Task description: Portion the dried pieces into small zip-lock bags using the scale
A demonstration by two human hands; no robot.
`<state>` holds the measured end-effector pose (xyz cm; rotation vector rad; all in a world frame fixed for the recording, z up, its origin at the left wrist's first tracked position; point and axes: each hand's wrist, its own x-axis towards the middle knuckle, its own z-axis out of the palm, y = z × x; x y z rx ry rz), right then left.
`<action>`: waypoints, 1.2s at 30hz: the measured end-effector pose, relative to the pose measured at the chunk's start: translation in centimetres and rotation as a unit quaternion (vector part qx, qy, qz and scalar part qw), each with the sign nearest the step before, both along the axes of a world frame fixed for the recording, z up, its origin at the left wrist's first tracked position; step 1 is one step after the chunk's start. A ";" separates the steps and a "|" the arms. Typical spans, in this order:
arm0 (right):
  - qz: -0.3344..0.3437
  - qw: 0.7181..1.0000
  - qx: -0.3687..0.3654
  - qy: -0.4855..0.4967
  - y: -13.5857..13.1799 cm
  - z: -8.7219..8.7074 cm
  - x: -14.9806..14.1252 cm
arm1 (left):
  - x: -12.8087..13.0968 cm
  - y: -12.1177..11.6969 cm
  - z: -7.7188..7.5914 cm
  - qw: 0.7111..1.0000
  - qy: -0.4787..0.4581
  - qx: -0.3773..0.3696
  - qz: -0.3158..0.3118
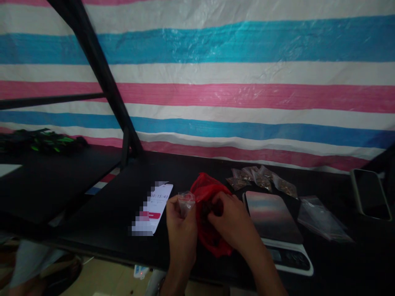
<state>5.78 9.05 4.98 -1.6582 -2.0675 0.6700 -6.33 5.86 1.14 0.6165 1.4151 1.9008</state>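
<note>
Left hand (180,222) pinches a small clear plastic pouch (186,202) while right hand (230,220) digs, fingers curled, into the crumpled red plastic bag (207,193); loose pieces could spill onto the black tabletop (108,213).

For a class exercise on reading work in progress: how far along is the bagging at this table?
Done: a few small filled bags lie behind the scale. In hand: the left hand holds a small clear bag, while the right hand reaches into the red bag. Left: a stack of empty clear bags lies right of the scale, whose plate is bare.
</note>
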 end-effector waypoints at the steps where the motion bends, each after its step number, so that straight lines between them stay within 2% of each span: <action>1: 0.009 1.000 -0.005 0.013 -0.2 0.1 0.0 | 0.0 0.0 0.0 1.000 0.006 0.002 0.004; 8: 0.043 0.987 -0.091 0.121 -0.4 -0.2 0.7 | 0.3 0.1 0.1 0.997 0.076 0.018 0.028; 14: 0.042 0.958 -0.122 0.255 0.6 -0.4 3.2 | 0.0 0.1 -0.4 0.970 0.240 0.006 0.036; 17: 0.040 0.949 -0.113 0.293 0.6 0.5 4.3 | -0.6 -0.2 -1.0 0.941 0.337 -0.012 0.003; 20: 0.037 0.941 -0.092 0.325 0.4 1.3 4.8 | -1.1 -0.6 -1.7 0.885 0.464 -0.007 -0.031; 23: 0.033 0.945 -0.056 0.322 0.1 1.7 4.3 | -1.3 -0.8 -2.0 0.837 0.547 0.009 -0.032; 29: 0.049 0.966 -0.008 0.254 -0.5 1.9 2.7 | -1.3 -0.9 -2.2 0.777 0.628 0.028 -0.029; 32: 0.067 0.974 0.048 0.209 -0.8 2.1 2.3 | -1.5 -0.9 -2.2 0.770 0.636 0.030 -0.030; 36: 0.095 0.973 0.093 0.187 -1.1 2.7 1.7 | -1.9 -0.9 -2.2 0.791 0.610 0.032 -0.031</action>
